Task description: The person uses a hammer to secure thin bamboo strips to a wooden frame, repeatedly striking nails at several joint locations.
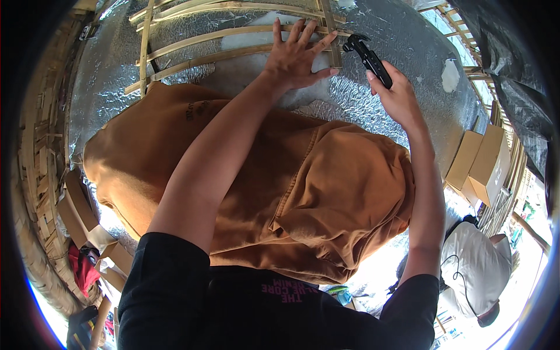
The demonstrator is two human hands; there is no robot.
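Observation:
My left hand (294, 60) lies with spread fingers on a frame of pale bamboo slats (216, 54), near its right end. The long slats run side by side across a crosspiece (330, 32) beside my fingertips, and a second crosspiece (146, 49) stands at the left end. My right hand (398, 93) is closed round the handle of a black hammer multi-tool (368, 58). The tool's claw-and-hammer head points up and left, just right of the crosspiece and apart from my left hand. Whether a nail is there cannot be made out.
Silvery foil sheeting (420, 64) covers the floor under the frame. My folded legs in brown trousers (245, 169) fill the middle. Open cardboard boxes (484, 160) stand at right, with another box (79, 204) at left. A person in a white shirt (475, 265) is low at right.

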